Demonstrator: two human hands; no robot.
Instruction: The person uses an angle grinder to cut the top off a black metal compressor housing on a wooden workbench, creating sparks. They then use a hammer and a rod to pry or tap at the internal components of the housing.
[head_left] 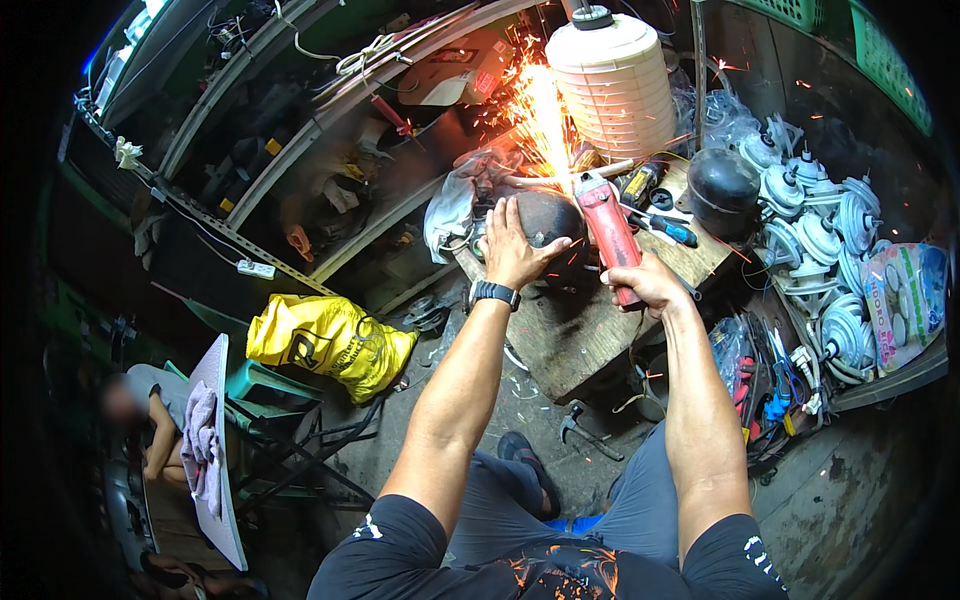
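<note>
My right hand [652, 284] is wrapped round the rear of a red angle grinder [608, 225]. The grinder's head meets the far side of a dark, rounded metal shell [550, 213], and a bright stream of sparks [545, 110] flies up and away from there. Its disc is hidden by the glare. My left hand [515, 248] lies with fingers spread on the near left side of the shell. Under both is a worn wooden block [575, 345]. Beside the grinder are a blue-handled screwdriver [672, 230] and a yellow-and-black power tool [640, 183].
A white ribbed tank [612, 85] stands behind the sparks. Right of the block are a second dark shell [722, 190] and several white pulley-like parts [818, 235]. A hammer [588, 432] lies on the floor. A yellow sack [335, 340] sits left; another person [165, 420] is farther left.
</note>
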